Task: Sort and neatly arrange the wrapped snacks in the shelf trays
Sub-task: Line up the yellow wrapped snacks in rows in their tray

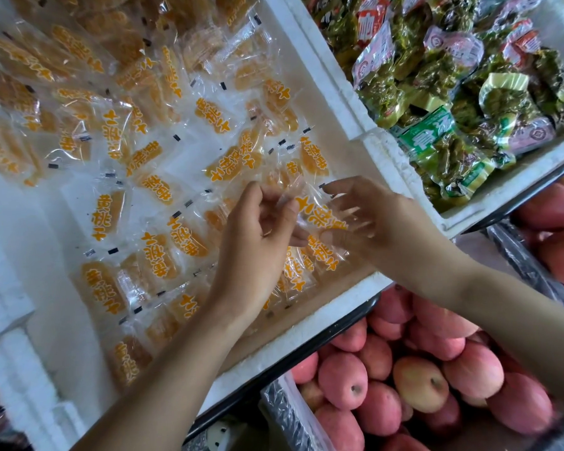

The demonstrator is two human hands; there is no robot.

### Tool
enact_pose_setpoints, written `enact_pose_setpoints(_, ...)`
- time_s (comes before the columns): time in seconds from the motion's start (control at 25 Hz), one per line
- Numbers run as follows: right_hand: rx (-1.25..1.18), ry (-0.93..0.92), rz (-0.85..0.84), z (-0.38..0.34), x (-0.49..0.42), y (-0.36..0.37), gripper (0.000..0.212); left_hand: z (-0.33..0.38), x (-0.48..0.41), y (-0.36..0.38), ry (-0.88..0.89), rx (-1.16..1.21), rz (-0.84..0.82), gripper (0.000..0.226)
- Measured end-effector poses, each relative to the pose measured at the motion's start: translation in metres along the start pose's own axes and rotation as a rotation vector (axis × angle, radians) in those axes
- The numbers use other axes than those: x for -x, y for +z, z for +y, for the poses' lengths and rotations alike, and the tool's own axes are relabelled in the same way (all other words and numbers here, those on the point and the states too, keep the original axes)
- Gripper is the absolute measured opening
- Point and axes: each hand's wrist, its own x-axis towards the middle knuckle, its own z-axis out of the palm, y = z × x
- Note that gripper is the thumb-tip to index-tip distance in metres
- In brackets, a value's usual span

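White foam tray (306,60), strewn with peach packets (157,255). One raised packet (319,218) is pinched by the left hand (258,232) and gripped by the right hand (381,219), presumably for straightening.

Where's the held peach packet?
Head view, centre: the peach packet is held between left hand and right hand, over the near-right corner of the foam tray.

Bare forearms (163,369), bare wrists (228,297).
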Motion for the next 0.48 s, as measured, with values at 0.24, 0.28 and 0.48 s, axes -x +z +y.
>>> enact_pose_setpoints(0.24, -0.695, 0.193, 0.205, 0.002, -0.007, -0.006, 0.029, -0.009, 0.006, 0.003, -0.032, 0.059, 0.070, 0.018)
enact_pose_setpoints(0.28, -0.674, 0.158, 0.209, 0.002, -0.008, -0.011, 0.024, -0.014, 0.009, 0.002, 0.012, -0.040, 0.058, 0.018)
enact_pose_setpoints(0.48, 0.019, -0.223, 0.145, -0.003, -0.029, -0.037, 0.017, -0.038, 0.010, -0.012, 0.408, -0.821, -0.078, 0.035)
